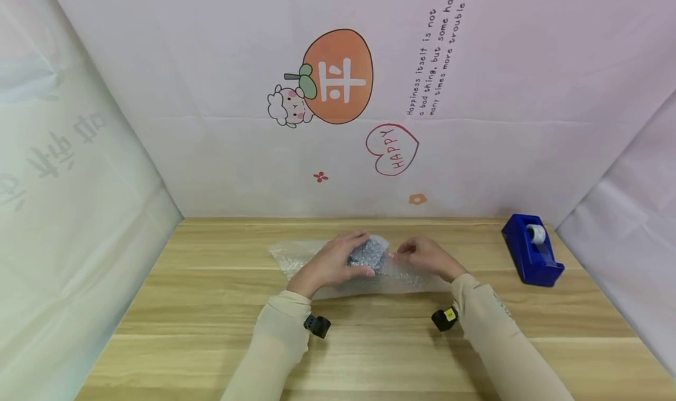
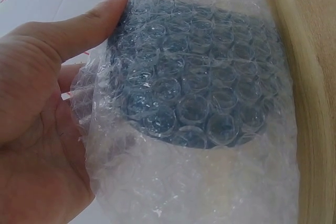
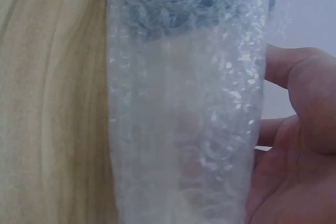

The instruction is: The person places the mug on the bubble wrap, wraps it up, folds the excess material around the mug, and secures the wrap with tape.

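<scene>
A dark blue-grey object (image 2: 194, 77) with a rounded edge lies inside a strip of clear bubble wrap (image 1: 401, 280) on the table; its kind is hidden under the bubbles. My left hand (image 1: 333, 263) holds the wrapped bundle from the left, thumb on the near side and fingers over the far side in the head view. At the bundle's right, my right hand (image 1: 425, 256) has its fingers bent at the far edge of the wrap. The right wrist view shows its thumb and fingers partly behind the wrap's edge, with a loose flat length (image 3: 178, 129) running beside them.
A blue tape dispenser (image 1: 533, 251) with a roll of tape (image 1: 536, 234) stands at the table's right rear. The wooden table (image 1: 211, 319) meets a printed white backdrop (image 1: 237, 172) behind, with white sheets on both sides. Each wrist wears a small black camera (image 1: 317, 326).
</scene>
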{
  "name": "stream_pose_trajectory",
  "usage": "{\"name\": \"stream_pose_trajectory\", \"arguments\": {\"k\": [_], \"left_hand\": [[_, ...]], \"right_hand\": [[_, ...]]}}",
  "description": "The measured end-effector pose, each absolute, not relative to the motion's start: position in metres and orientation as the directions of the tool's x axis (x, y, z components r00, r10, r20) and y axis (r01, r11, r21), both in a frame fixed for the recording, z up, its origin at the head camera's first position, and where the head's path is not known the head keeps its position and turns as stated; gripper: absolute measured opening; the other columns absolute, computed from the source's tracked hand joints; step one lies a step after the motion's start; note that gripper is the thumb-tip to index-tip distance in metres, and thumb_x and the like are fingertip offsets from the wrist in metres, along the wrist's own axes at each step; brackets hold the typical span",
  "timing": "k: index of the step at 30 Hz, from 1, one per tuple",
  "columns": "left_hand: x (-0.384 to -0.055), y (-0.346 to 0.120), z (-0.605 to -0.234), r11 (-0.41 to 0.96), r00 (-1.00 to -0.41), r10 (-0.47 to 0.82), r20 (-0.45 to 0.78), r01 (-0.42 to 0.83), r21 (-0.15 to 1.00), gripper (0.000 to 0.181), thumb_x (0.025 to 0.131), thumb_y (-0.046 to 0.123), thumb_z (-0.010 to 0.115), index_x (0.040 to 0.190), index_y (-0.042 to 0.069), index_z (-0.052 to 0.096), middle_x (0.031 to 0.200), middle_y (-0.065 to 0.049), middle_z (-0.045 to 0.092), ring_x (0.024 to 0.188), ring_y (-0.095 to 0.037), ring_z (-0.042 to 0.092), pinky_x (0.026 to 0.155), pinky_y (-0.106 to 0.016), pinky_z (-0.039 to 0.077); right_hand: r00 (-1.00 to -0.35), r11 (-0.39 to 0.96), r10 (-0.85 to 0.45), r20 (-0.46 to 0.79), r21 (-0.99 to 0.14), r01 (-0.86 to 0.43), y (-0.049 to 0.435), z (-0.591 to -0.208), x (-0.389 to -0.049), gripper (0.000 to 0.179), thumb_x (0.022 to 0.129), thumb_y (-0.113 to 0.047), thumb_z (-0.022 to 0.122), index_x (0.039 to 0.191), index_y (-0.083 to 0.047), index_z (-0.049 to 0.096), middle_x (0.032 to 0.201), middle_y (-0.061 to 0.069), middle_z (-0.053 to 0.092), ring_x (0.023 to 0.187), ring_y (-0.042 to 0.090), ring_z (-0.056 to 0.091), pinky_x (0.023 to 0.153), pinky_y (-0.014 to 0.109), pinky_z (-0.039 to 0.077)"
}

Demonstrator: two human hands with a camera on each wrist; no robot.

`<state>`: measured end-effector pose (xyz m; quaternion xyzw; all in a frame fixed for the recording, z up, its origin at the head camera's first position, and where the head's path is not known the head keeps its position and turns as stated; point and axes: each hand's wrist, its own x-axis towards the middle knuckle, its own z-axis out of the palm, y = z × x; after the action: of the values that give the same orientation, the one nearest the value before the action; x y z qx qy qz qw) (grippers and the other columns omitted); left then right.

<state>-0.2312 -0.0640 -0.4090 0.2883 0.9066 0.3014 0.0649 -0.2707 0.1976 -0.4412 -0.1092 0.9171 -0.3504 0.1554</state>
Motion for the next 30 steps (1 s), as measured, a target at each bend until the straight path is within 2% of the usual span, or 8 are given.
{"name": "stream_pose_trajectory", "arguments": {"k": [6,11,19,27,30], "left_hand": [[-0.231,-0.063,-0.409,0.658,-0.830,0.556,0.048,0.475,0.585,0.082,0.091,0.040,0.076,0.156,0.006,0.038,0.163,-0.008,0.032,0.149,-0.031,0.029,0.121,-0.048,0.024],[-0.231,-0.063,-0.411,0.658,-0.828,0.558,0.055,0.482,0.579,0.082,0.091,0.040,0.076,0.155,0.005,0.039,0.163,-0.009,0.033,0.149,-0.031,0.030,0.121,-0.049,0.025],[-0.232,-0.063,-0.411,0.654,-0.824,0.563,0.069,0.495,0.572,0.082,0.091,0.040,0.076,0.155,0.004,0.039,0.162,-0.010,0.034,0.148,-0.033,0.031,0.120,-0.049,0.026],[-0.232,-0.063,-0.413,0.663,-0.831,0.553,0.059,0.482,0.573,0.082,0.091,0.040,0.076,0.156,0.005,0.039,0.163,-0.009,0.032,0.149,-0.031,0.029,0.121,-0.048,0.024],[-0.231,-0.063,-0.413,0.662,-0.834,0.550,0.056,0.476,0.579,0.082,0.091,0.040,0.075,0.156,0.005,0.038,0.163,-0.009,0.032,0.149,-0.031,0.029,0.121,-0.049,0.024]], "right_hand": [[-0.904,0.759,-0.309,-0.295,-0.649,-0.048,0.198,-0.436,-0.269,0.062,0.096,-0.052,0.065,0.119,0.006,0.069,0.124,0.023,0.065,0.112,0.036,0.061,0.095,0.057,0.050],[-0.894,0.786,-0.309,-0.324,-0.616,-0.048,0.200,-0.434,-0.268,0.069,0.095,-0.060,0.062,0.116,0.005,0.070,0.122,0.022,0.067,0.108,0.034,0.063,0.091,0.055,0.053],[-0.879,0.808,-0.360,-0.312,-0.575,-0.127,0.199,-0.431,-0.266,0.055,0.099,-0.060,0.054,0.106,-0.007,0.067,0.111,0.011,0.065,0.092,0.023,0.059,0.076,0.039,0.050],[-0.859,0.812,-0.430,-0.277,-0.535,-0.234,0.195,-0.426,-0.263,0.043,0.105,-0.050,0.050,0.112,-0.009,0.061,0.101,0.010,0.065,0.084,0.023,0.057,0.071,0.039,0.049],[-0.867,0.803,-0.435,-0.243,-0.540,-0.252,0.195,-0.424,-0.262,0.041,0.105,-0.047,0.052,0.116,-0.009,0.061,0.107,0.012,0.066,0.089,0.024,0.060,0.072,0.040,0.051]]}}
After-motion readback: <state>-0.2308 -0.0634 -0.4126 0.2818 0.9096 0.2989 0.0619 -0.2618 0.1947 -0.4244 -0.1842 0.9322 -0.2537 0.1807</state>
